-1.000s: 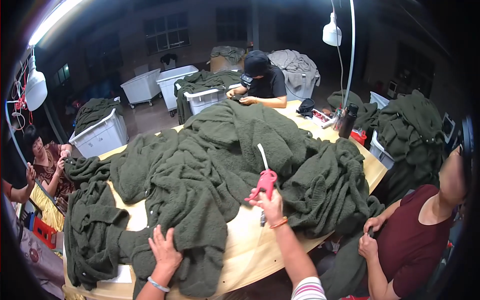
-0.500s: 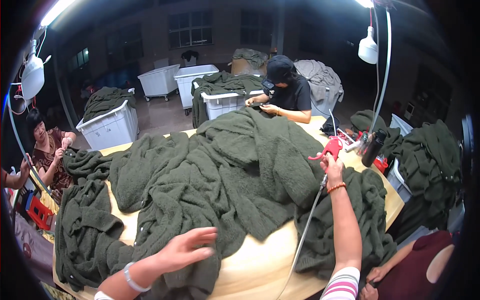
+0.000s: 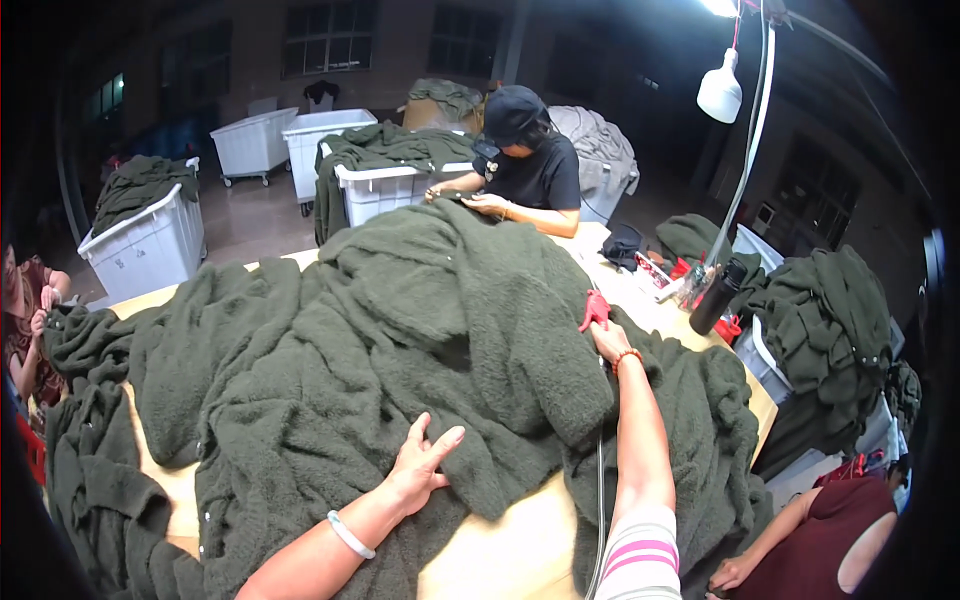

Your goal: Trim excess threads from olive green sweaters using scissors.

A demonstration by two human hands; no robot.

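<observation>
A large heap of dark green fuzzy knitwear [image 3: 380, 310] covers most of the pale wooden table [image 3: 510, 535]. Over the near edge of this heap my left hand [image 3: 420, 470] reaches, thumb and fingers apart, holding nothing; whether it presses on the cloth I cannot tell. My right hand [image 3: 610, 342] is wrapped round a red air blow gun [image 3: 595, 308] at the heap's right side. A thin hose [image 3: 600, 500] runs back from it along my forearm. The blow gun's tip is not clearly visible against the knitwear.
Across the table a person in a black cap [image 3: 530, 160] handles a green piece. More people work at the far left and lower right. A black bottle [image 3: 718, 297] stands at the right edge. White carts [image 3: 150, 240] with garments stand behind; a bulb [image 3: 720, 90] hangs at upper right.
My view has swung to the right. My left hand has moved forward over the heap. My right hand has brought the blow gun down against the heap's right side.
</observation>
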